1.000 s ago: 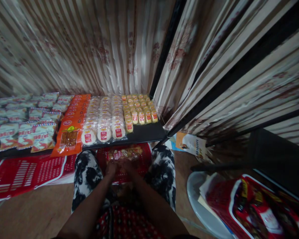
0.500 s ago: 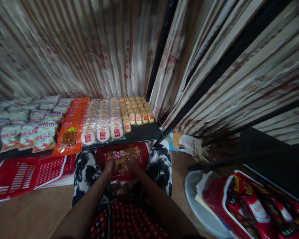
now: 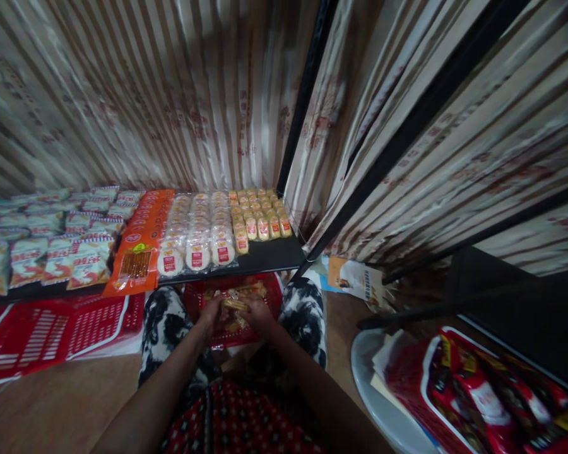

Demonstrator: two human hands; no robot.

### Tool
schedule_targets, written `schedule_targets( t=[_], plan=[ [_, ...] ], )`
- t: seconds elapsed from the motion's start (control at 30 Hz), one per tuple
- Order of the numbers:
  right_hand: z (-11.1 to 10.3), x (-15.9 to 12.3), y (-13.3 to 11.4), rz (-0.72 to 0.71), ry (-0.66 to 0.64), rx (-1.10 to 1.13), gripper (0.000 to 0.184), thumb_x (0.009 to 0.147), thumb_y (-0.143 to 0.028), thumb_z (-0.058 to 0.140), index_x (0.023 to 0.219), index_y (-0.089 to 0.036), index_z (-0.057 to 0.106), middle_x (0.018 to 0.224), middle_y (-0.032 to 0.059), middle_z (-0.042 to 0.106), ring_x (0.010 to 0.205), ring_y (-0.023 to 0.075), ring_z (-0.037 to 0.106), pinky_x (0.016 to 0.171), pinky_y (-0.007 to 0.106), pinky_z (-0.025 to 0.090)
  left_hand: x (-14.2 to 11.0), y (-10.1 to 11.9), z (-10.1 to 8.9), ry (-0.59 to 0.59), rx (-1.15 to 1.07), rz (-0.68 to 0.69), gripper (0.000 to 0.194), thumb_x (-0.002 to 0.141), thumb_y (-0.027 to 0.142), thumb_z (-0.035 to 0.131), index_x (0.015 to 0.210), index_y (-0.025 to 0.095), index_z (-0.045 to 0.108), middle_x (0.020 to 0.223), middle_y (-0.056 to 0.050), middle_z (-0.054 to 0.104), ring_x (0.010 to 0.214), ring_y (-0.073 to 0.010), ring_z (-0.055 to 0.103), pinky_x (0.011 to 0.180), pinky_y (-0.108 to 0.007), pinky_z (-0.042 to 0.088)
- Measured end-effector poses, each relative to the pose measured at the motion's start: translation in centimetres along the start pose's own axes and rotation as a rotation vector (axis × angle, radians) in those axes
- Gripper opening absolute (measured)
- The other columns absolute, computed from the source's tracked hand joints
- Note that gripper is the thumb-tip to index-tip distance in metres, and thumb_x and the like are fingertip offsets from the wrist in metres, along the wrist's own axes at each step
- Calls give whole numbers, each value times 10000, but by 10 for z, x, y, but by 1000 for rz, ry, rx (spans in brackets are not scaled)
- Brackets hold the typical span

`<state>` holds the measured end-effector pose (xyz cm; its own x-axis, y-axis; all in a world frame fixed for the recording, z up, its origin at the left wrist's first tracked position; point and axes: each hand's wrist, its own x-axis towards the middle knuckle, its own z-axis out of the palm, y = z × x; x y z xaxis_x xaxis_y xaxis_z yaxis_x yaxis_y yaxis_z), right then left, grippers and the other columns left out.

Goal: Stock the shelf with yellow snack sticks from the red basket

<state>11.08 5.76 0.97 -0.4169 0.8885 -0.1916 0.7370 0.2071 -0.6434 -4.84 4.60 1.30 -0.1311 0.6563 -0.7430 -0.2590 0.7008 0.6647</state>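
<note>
Between my knees stands a red plastic basket [image 3: 274,291] with yellowish wrapped snack packs [image 3: 255,290] inside. Above it, my left hand [image 3: 211,312] and my right hand [image 3: 259,314] are closed on the two ends of small yellow wrapped snacks [image 3: 235,304]. How many pieces they hold, I cannot tell. On the black shelf [image 3: 274,253] just beyond, rows of small yellow wrapped snacks [image 3: 262,227] fill the right end. Beside them are rows of round white wrapped crackers [image 3: 199,255], then orange bags of sticks [image 3: 135,260].
White snack bags [image 3: 89,260] cover the shelf's left part. Red baskets [image 3: 85,321] lie below it. A black post [image 3: 307,101] and a slanting black bar [image 3: 383,164] stand before striped curtains [image 3: 208,94]. At right, a basket of red packs [image 3: 487,397] rests on a pale stool [image 3: 373,372].
My hands stay over the basket, and the held snacks have turned slightly between them. My right hand has shifted a little to the right. The view has tilted slightly.
</note>
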Motion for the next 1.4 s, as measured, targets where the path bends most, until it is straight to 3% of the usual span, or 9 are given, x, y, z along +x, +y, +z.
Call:
schedule_targets(
  t=[0.2,0.47,0.67,0.83,1.0,1.2,1.4],
  plan=[
    [-17,-10,0,27,47,101,425,790,-287,546,1193,-166,605,1184,100,632,1073,221,576,915,281,416,-8,7,13,-68,-8,96,387,795,453,469,547,162,529,411,14,489,361,-81,411,404,-201,316],
    [-23,-20,8,68,118,155,396,800,-248,496,1187,-213,566,1068,52,683,968,207,628,836,265,442,-17,17,28,-106,134,197,535,852,470,372,464,151,557,465,-55,562,445,-114,498,507,-240,398],
    [-31,-20,11,77,157,238,406,815,-205,455,1205,-161,557,1127,98,655,1022,214,611,907,308,439,-25,23,42,-204,47,276,403,745,517,514,635,137,593,549,-36,610,521,-122,566,575,-238,434],
    [-36,-18,13,118,232,213,382,828,-222,454,1173,-125,586,1085,124,640,995,221,596,907,326,444,-35,29,52,-258,18,361,311,645,432,630,767,148,593,591,6,609,564,-119,569,576,-230,425],
    [-40,-19,15,92,296,263,354,834,-224,457,1148,-144,602,1042,108,635,998,214,587,921,329,442,-41,34,65,-167,67,431,242,643,274,601,842,136,621,631,19,611,538,-89,523,524,-198,381],
    [-48,-15,13,51,385,467,361,829,-255,469,1166,-185,577,1099,87,634,977,198,619,896,338,474,-55,45,81,-71,141,559,219,706,217,540,888,146,639,695,3,646,583,-109,562,545,-205,426],
    [-65,-4,8,69,471,595,326,832,-291,481,1143,-230,558,915,29,686,798,165,665,762,308,528,-60,56,90,-35,212,662,266,716,103,500,940,149,635,913,-54,682,800,-140,626,682,-229,493]
  ],
)
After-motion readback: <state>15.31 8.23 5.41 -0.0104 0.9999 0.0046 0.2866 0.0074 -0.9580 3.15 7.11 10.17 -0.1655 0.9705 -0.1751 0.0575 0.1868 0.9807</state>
